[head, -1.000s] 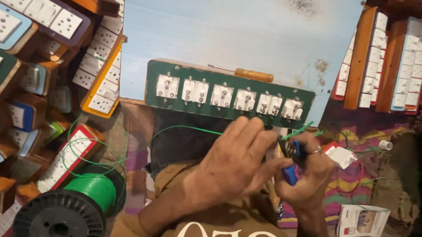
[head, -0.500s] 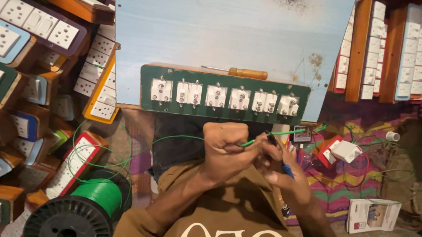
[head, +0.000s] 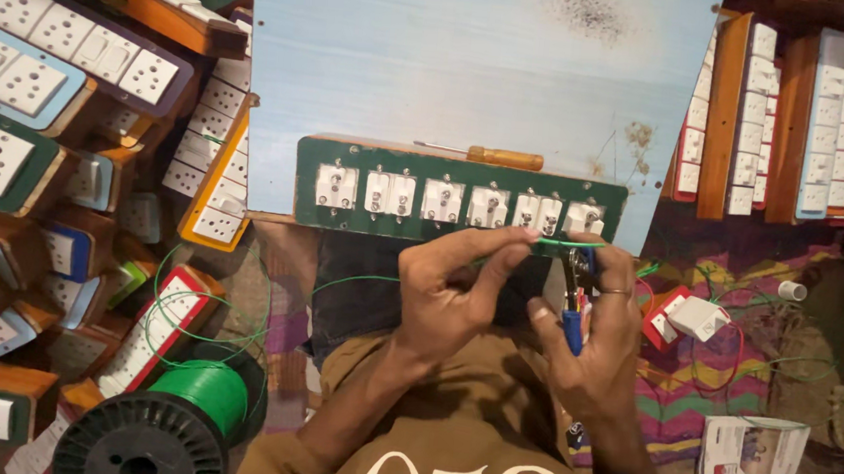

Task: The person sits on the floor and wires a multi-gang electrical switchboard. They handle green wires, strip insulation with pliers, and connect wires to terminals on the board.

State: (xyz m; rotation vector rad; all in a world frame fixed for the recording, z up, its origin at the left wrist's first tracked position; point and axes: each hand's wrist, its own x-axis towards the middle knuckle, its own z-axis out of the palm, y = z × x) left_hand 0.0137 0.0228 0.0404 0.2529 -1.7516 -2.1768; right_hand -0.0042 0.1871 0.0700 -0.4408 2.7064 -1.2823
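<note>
Green wire (head: 562,243) pinched in left hand (head: 453,295) grip, right hand (head: 589,340) grip closed on blue-handled pliers (head: 574,309), green switch panel (head: 460,198) at 12 o'clock.

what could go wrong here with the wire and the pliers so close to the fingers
1. The left hand pinches the thin green wire right beside the pliers in the right hand; the tool might nip a fingertip.
2. Loose wire loops run from the green spool across the lap; a tug could snag them or roll the spool.
3. The green switch panel leans at the board's edge, with a screwdriver behind it; a pull might tip either.
</note>
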